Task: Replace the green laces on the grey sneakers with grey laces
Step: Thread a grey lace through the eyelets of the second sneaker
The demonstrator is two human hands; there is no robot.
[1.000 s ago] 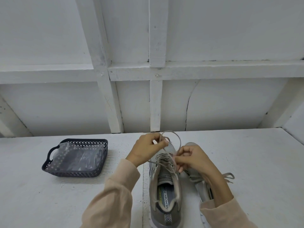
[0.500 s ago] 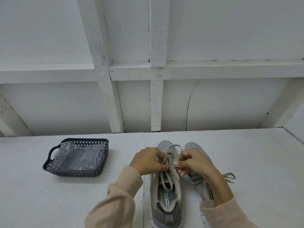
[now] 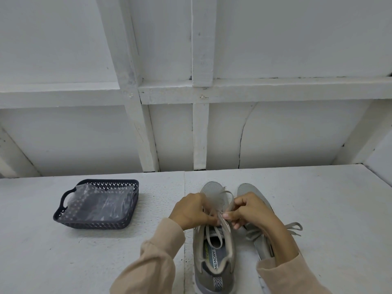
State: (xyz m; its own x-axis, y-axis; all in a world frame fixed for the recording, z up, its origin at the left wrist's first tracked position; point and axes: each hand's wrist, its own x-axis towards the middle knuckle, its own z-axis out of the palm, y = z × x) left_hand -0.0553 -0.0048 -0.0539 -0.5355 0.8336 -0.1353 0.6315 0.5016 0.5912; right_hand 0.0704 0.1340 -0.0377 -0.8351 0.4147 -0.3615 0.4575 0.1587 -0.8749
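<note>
Two grey sneakers stand side by side on the white table, toes pointing away from me. The left sneaker [image 3: 214,259] carries a grey lace [image 3: 228,198] that loops up over its tongue. My left hand [image 3: 191,211] pinches one strand of that lace at the top eyelets. My right hand [image 3: 248,211] pinches the other strand close beside it. The right sneaker [image 3: 252,192] lies partly under my right forearm, and its grey lace ends [image 3: 293,227] trail out to the right. No green lace is visible.
A dark perforated plastic basket [image 3: 63,213] with a clear plastic bag inside sits on the table to the left. A white panelled wall rises right behind the table's far edge [image 3: 297,166].
The big lace loop held high a second ago has come down. Both hands have moved closer together and lower, onto the left sneaker's top eyelets.
</note>
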